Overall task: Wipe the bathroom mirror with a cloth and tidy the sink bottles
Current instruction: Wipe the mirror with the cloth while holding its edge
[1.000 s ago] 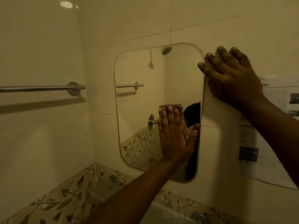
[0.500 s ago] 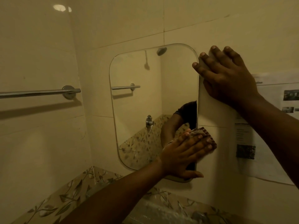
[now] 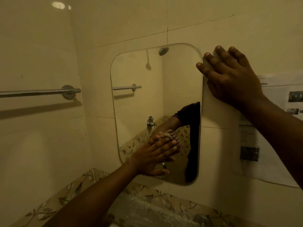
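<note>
Beige tiled wall (image 3: 131, 22): frameless round-cornered mirror (image 3: 177, 82), small brownish cloth (image 3: 166, 135).

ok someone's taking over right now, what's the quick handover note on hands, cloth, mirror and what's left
Left hand: open and flat, pressing the cloth against the lower part of the mirror.
Right hand: open, flat on the wall at the mirror's upper right edge, holding nothing.
Done: wiping is under way; how much of the glass is clean cannot be told.
Left: finish the mirror, then tidy the sink bottles, none of which are in view.
</note>
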Tool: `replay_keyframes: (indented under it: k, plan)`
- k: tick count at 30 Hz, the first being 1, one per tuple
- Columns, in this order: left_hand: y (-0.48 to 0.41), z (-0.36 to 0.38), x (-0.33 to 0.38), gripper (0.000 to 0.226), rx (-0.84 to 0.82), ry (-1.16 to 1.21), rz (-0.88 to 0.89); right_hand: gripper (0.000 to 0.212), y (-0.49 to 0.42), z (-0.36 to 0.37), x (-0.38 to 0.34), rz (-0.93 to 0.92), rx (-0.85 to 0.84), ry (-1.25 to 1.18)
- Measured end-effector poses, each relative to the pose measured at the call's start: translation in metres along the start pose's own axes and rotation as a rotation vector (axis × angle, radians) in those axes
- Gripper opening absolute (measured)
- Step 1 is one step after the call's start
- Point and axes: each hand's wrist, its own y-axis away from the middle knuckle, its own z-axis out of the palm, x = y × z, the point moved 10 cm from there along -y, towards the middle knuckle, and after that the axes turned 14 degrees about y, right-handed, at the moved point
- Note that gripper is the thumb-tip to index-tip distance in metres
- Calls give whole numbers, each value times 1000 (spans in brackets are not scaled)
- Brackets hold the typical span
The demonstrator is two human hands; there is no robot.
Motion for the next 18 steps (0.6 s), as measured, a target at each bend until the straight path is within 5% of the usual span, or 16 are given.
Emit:
replay_keyframes:
  k: [8, 18]
  plan:
    - [58, -4, -56, 92, 227, 160, -682, 46, 2, -1, -1, 10, 29, -12]
    - [84, -8, -79, 85, 646, 359, -1200, 47, 3, 0, -2, 9, -16, -45]
